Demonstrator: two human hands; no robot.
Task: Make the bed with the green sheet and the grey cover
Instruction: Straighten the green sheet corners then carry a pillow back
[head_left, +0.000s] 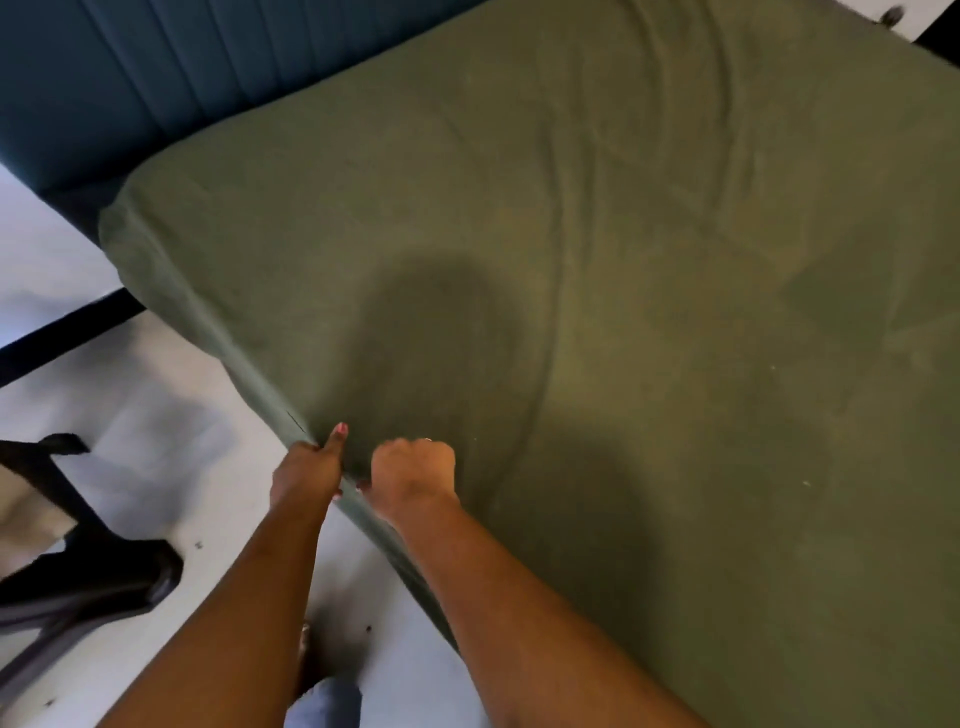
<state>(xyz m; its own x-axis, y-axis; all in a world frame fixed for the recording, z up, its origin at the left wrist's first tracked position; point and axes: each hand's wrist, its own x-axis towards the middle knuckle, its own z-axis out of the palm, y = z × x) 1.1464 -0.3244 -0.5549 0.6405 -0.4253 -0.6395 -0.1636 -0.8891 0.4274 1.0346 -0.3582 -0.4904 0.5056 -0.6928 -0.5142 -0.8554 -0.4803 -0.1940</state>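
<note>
The green sheet (597, 291) covers the whole mattress, with long creases running across its top. Both hands are at the near side edge of the bed. My left hand (306, 470) grips the sheet's edge from the side, thumb up on top of the fabric. Beside it, my right hand (413, 473) is a fist on the edge, its fingers curled into the sheet. Between the two hands the edge fabric is bunched. The grey cover is not in view.
A dark teal padded headboard (130, 78) stands at the top left. White floor (171, 415) runs along the bed's near side. A black chair base (88, 566) sits on the floor at the left. My foot and trouser leg (322, 696) are close to the bed.
</note>
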